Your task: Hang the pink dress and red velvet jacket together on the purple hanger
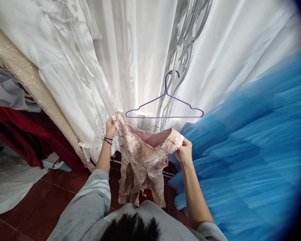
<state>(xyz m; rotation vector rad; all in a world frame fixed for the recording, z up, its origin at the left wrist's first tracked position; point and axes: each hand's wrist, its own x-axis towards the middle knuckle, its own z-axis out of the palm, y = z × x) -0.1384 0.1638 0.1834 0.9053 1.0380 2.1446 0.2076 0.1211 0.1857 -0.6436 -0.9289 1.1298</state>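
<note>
A pink dress (137,150) with a gold branching pattern and a smooth pink lining hangs spread between my two hands. At its left shoulder edge, my left hand (110,129) is closed on the fabric; dark bands circle that wrist. My right hand (185,150) pinches the opposite shoulder edge, its fingers partly hidden behind the cloth. The neckline gapes open towards me. Just beyond the dress, a thin purple hanger (165,95) hangs by its hook on a white scrollwork metal frame (184,57), apart from both hands.
White curtains (145,50) fall behind the frame. A large blue ruffled tulle gown (251,147) stands close on the right. White garments (65,77) hang at left beside a glittery beige panel (37,80), with red cloth (12,130) beyond. Reddish-brown tiles (47,204) cover the floor.
</note>
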